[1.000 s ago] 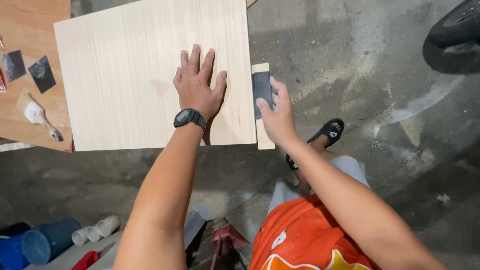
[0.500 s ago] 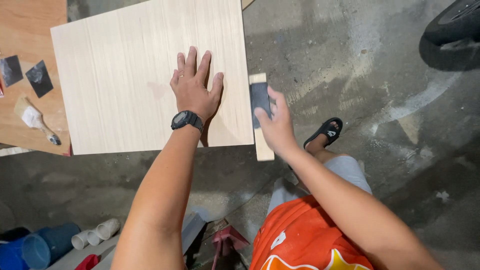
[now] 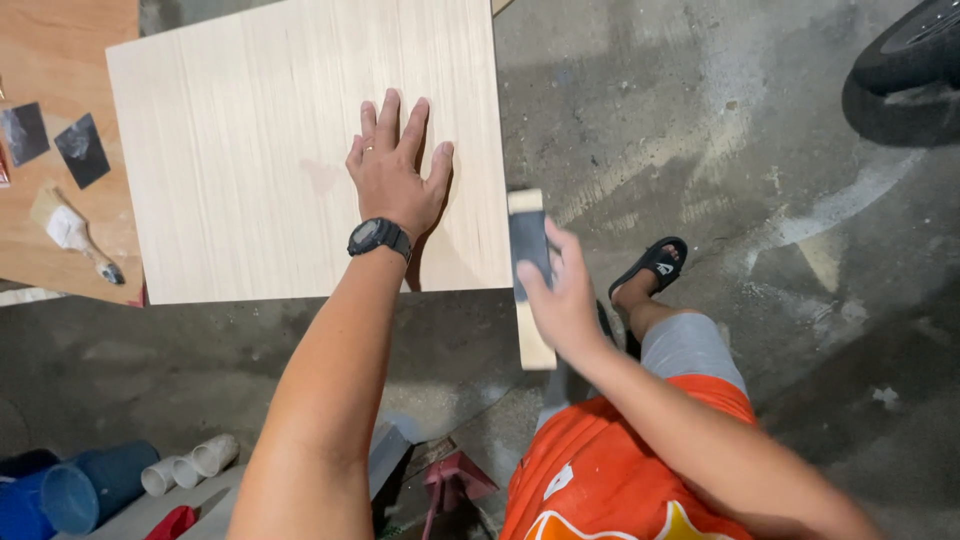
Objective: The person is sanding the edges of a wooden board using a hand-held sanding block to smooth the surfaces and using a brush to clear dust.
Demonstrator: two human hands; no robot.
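A pale plywood board (image 3: pixel 250 150) lies flat in front of me. My left hand (image 3: pixel 395 170) presses flat on it near its right edge, fingers spread, a black watch on the wrist. My right hand (image 3: pixel 560 295) grips a narrow wooden sanding block (image 3: pixel 528 270) wrapped in dark sandpaper. The block sits against the board's right edge at its near corner, with its lower end sticking out past the board.
A brown sheet (image 3: pixel 60 70) at left carries dark sandpaper pieces (image 3: pixel 82 148) and a paintbrush (image 3: pixel 75 235). Blue buckets (image 3: pixel 70 490) and white pipe pieces (image 3: pixel 190 465) sit at lower left. A tyre (image 3: pixel 910 50) stands at top right. My sandalled foot (image 3: pixel 650 270) rests on the concrete floor.
My right hand has slid the sanding block toward me along the board's right edge, from mid-edge to the near corner. My left hand has stayed flat on the board.
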